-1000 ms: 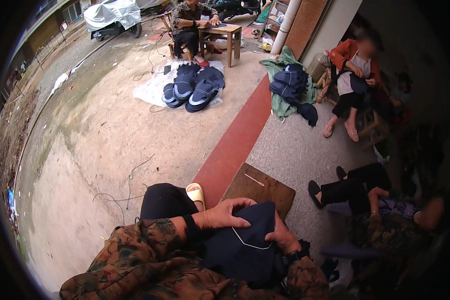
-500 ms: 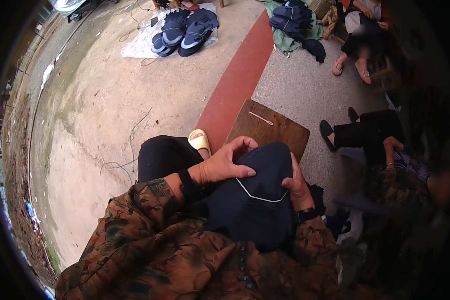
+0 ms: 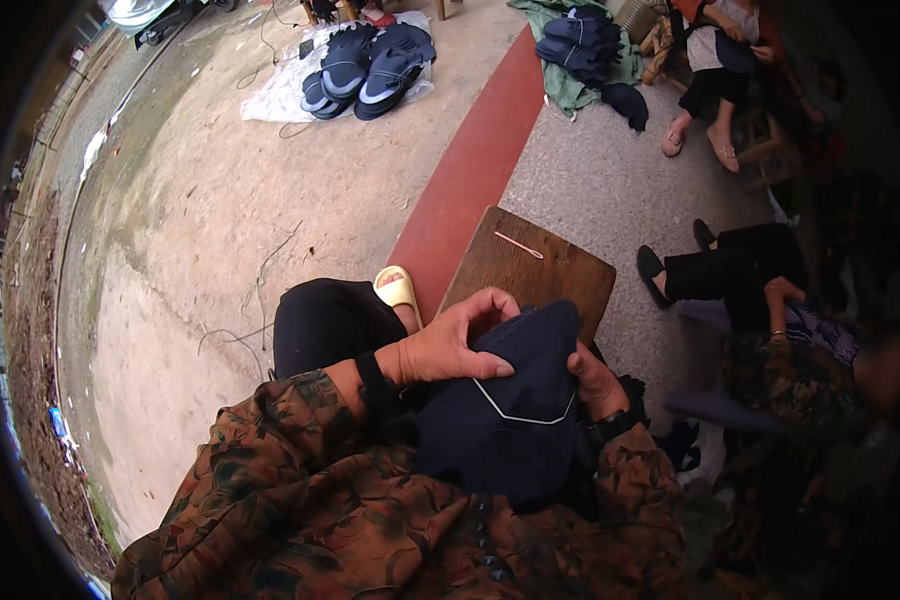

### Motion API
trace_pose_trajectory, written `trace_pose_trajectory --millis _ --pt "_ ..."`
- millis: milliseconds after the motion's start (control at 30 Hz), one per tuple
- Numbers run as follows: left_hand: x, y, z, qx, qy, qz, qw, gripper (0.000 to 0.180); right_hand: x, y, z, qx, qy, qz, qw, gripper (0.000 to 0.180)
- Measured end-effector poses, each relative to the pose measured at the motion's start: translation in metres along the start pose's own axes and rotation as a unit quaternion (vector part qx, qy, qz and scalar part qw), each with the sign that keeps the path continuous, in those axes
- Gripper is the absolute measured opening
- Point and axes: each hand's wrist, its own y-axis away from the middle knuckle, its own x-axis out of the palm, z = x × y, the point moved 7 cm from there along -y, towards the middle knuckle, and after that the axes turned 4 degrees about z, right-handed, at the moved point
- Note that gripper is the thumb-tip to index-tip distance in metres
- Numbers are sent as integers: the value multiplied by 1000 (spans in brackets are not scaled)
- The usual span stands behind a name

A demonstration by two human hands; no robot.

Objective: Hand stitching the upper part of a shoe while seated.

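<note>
Over my lap lies a navy fabric cap with a thin white line bent across it. My left hand grips its upper left edge, thumb on top and the other fingers curled behind the cloth. At the right edge, my right hand pinches the fabric with its thumb in front; its other fingers are mostly hidden. Between the hands the cloth rises to a rounded peak. Just beyond stands a wooden stool, with a slim pink tool with a looped end lying on it.
Stacked dark caps sit on a white sheet at the far left. Another cap pile rests on green cloth. Two people sit to the right, one with outstretched legs. A red stripe crosses the floor.
The cap's top and both hands have come down slightly toward me. The top of the cap now looks more pointed and tilted. Both hands keep their hold.
</note>
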Motion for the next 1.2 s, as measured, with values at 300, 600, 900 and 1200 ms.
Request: trace_pose_trajectory --millis 300,600,900,1200 --pt "-4 3 -4 34 17 -18 999 55 -9 9 -6 -80 -46 -81 992 116" --pt "-2 12 0 111 61 2 992 42 -22 18 -16 -137 -44 -123 982 113" --pt "-3 19 -6 128 -11 26 991 40 -27 22 -29 -150 -29 -143 978 115" --pt "-4 19 -53 266 -320 146 898 26 -27 21 -13 -189 119 -104 969 122"
